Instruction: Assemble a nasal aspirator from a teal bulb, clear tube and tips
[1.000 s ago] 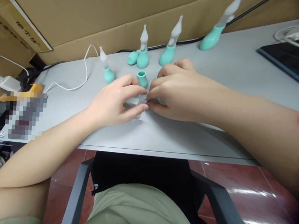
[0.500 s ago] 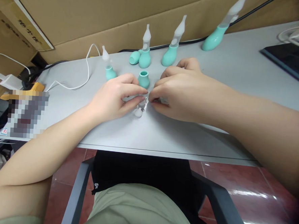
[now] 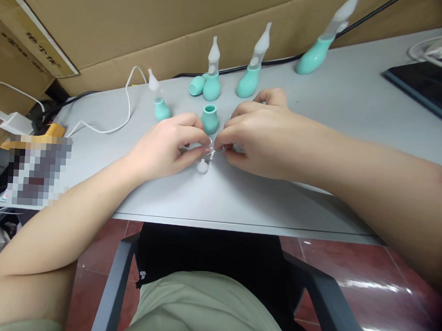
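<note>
Resting on the desk [image 3: 315, 211], the left hand [image 3: 162, 149] and right hand [image 3: 262, 138] meet fingertip to fingertip, both pinching a small clear part [image 3: 209, 146].

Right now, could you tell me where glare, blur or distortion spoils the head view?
Head view: glare streaks the red floor at lower right; a pixelated patch hides something at the table's left edge; wide-angle distortion bends the grey table; the small clear part between both hands is hard to resolve.

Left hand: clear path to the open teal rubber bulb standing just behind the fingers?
Probably yes. The open teal rubber bulb stands just beyond the left hand with bare grey table between, but the fingers are pinching a small clear part.
</note>
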{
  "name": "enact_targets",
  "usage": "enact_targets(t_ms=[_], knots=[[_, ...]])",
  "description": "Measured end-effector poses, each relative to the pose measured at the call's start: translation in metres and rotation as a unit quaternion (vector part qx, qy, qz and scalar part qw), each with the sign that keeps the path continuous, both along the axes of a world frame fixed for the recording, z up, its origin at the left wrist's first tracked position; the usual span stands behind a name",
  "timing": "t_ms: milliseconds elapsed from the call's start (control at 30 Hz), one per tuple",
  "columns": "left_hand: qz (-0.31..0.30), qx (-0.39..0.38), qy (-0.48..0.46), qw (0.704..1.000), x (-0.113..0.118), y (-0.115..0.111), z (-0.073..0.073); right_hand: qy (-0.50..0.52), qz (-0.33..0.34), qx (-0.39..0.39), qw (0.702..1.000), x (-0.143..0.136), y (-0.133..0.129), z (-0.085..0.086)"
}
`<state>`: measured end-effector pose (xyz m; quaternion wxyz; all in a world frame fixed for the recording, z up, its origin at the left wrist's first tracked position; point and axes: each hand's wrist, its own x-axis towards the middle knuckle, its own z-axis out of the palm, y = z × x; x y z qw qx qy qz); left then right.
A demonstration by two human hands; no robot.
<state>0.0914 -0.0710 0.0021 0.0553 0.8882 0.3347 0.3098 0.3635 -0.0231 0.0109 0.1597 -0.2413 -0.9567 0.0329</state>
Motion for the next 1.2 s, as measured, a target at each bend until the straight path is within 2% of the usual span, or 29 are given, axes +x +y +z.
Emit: enact_targets(t_ms=[100, 300, 400, 567, 733, 1033, 1200], knots=[[0.001, 0.010, -0.002, 1.000, -0.002, 0.001, 0.001, -0.040, -0.023, 0.020, 0.999, -0.003, -0.001, 0.003], [0.036, 0.042, 0.005, 0.998, -0.006, 0.005, 0.001, 0.000, -0.028, 0.001, 1.000, -0.005, -0.002, 0.006], [0.020, 0.045, -0.017, 0.999, -0.006, 0.005, 0.001, 0.011, -0.036, -0.019, 0.999, -0.004, -0.002, 0.007], [0.000, 0.032, -0.053, 0.998, -0.006, 0.004, 0.002, 0.047, -0.012, -0.020, 0.999, -0.003, 0.000, 0.006], [0.005, 0.025, -0.059, 0.998, -0.008, 0.004, 0.002, 0.074, -0.003, -0.044, 0.996, -0.002, -0.003, 0.009], [-0.009, 0.027, -0.070, 0.997, -0.010, 0.007, 0.001, 0.078, -0.028, -0.079, 0.993, -0.001, -0.004, 0.015], [-0.013, 0.009, -0.078, 0.997, -0.010, 0.006, 0.002, 0.152, 0.012, -0.134, 0.979, 0.000, -0.004, 0.022]])
